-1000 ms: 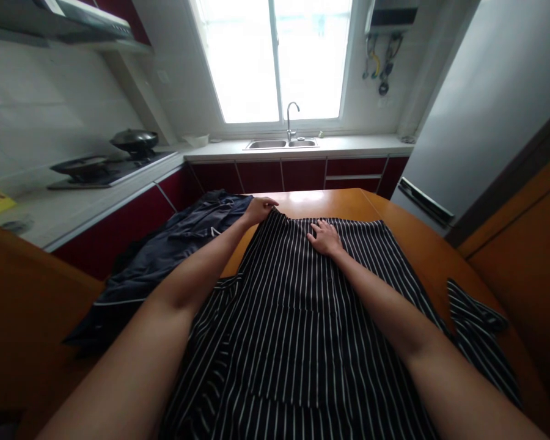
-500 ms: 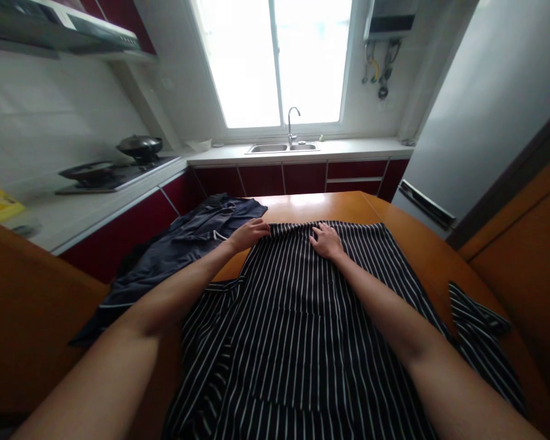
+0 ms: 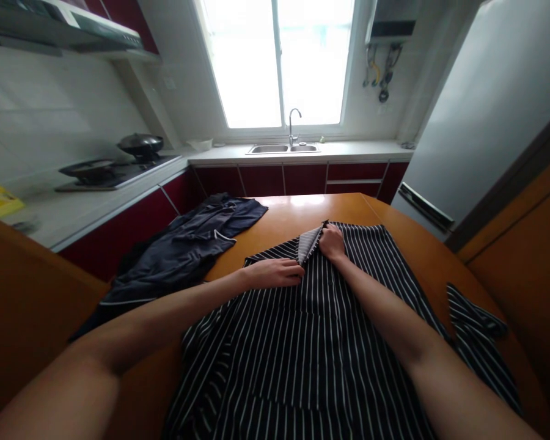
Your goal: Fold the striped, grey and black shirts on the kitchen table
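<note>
A black garment with thin white stripes (image 3: 293, 342) lies spread out in front of me, running off the bottom of the view. Near its far edge, my left hand (image 3: 279, 273) pinches the turned-over left corner, its fingertips closed on the cloth. The pale inner side of the fold shows between both hands. My right hand (image 3: 332, 242) is closed on the far edge by the top of that fold. Its fingers are partly hidden behind the hand. A narrow striped end (image 3: 474, 330) lies twisted to the right.
Dark navy clothes (image 3: 165, 263) lie heaped on the left of the wooden table (image 3: 339, 208). Beyond are a sink (image 3: 275, 148) under a window and a stove with pans (image 3: 140, 145) at left. A fridge (image 3: 476, 116) stands at right.
My left hand has moved right and nearer to me, folding the far left corner over. My right hand, lying on the cloth before, is now closed on the edge.
</note>
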Action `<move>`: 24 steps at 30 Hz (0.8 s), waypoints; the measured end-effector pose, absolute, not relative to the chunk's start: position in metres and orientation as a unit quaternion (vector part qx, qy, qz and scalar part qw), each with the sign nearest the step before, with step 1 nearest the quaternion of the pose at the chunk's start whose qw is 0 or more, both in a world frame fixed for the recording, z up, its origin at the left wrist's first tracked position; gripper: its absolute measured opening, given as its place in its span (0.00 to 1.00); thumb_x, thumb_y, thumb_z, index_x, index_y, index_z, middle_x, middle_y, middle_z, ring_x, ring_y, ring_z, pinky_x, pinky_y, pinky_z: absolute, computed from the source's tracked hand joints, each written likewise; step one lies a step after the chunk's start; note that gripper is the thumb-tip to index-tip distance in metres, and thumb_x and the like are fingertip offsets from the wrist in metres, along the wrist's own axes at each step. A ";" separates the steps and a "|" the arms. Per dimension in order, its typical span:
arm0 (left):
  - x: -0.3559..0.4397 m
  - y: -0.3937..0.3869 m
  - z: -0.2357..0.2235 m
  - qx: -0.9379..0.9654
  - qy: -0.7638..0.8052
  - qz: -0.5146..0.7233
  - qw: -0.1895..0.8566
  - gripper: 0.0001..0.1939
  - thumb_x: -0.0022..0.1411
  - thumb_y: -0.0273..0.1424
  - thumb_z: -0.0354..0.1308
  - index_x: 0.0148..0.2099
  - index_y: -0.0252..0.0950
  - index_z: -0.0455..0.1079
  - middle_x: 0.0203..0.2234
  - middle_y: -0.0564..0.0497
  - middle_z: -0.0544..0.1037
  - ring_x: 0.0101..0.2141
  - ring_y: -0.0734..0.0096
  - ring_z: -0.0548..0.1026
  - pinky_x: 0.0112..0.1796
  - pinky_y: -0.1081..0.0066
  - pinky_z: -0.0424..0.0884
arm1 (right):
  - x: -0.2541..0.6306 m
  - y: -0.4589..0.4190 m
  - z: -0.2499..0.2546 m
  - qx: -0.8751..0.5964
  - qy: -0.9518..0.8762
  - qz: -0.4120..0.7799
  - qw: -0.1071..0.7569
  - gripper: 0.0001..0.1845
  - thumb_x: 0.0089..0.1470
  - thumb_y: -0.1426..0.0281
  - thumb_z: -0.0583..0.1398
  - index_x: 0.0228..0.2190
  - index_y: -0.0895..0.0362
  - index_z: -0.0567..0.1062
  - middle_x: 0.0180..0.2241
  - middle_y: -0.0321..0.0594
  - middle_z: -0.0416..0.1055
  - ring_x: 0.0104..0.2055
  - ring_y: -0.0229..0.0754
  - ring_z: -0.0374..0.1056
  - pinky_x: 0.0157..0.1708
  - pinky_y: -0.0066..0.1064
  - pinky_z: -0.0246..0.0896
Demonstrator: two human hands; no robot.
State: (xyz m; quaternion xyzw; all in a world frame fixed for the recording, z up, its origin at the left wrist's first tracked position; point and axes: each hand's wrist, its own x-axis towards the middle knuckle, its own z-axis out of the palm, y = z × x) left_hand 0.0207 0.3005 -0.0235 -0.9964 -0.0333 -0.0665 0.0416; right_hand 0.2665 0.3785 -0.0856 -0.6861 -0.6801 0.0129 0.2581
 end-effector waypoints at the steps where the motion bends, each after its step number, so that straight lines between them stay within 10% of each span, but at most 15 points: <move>1: 0.019 0.301 -0.024 -0.996 -0.054 -0.068 0.003 0.12 0.71 0.23 0.53 0.51 0.40 0.72 0.53 0.46 0.74 0.51 0.67 0.73 0.54 0.69 0.69 | 0.268 0.379 -0.085 -0.695 -0.668 0.012 0.264 0.22 0.60 0.77 0.48 0.45 0.64 0.80 0.54 0.55 0.73 0.59 0.50 0.63 0.61 0.36 0.49; 8: 0.025 0.311 -0.033 -0.923 -0.253 -0.242 -0.159 0.10 0.69 0.30 0.57 0.50 0.37 0.72 0.47 0.44 0.74 0.43 0.67 0.77 0.47 0.67 0.74 | 0.286 0.383 -0.077 -0.765 -0.503 0.034 0.401 0.25 0.59 0.78 0.45 0.51 0.62 0.74 0.54 0.57 0.68 0.57 0.57 0.59 0.54 0.46 0.55; 14: 0.048 0.336 -0.049 -0.796 -0.534 -0.218 -0.186 0.20 0.65 0.37 0.62 0.54 0.31 0.69 0.30 0.47 0.79 0.33 0.61 0.79 0.38 0.64 0.75 | 0.272 0.402 -0.063 -0.710 -0.632 0.046 0.306 0.16 0.63 0.65 0.53 0.43 0.57 0.77 0.48 0.51 0.73 0.53 0.54 0.64 0.54 0.44 0.56; 24: 0.064 0.308 -0.076 -0.901 -0.351 -0.238 -0.092 0.17 0.61 0.20 0.58 0.49 0.38 0.78 0.56 0.45 0.75 0.55 0.55 0.72 0.58 0.53 0.67 | 0.218 0.391 -0.043 -0.651 -0.751 0.009 0.111 0.27 0.55 0.55 0.64 0.50 0.59 0.75 0.55 0.57 0.67 0.57 0.60 0.61 0.53 0.48 0.59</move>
